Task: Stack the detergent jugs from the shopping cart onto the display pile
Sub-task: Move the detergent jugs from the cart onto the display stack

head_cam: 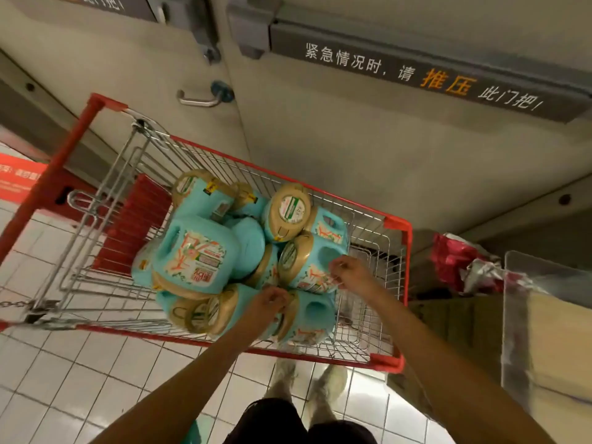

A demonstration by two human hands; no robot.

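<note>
Jugs [198,254] (teal) crowd cart [396,226]; left hand [269,304], right hand [350,270] at 2.

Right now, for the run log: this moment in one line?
stage: pick; red wire shopping cart: loaded; left hand: on near turquoise plastic detergent jug; right hand: at handle of neighbouring jug; grips: unclear

The cart [389,362] is bright wire metal with red plastic trim. The jugs [195,251] inside it are glossy turquoise plastic with beige caps [290,208]. The floor [64,379] under it is glossy white tile; the door [320,139] behind looks matt.
</note>
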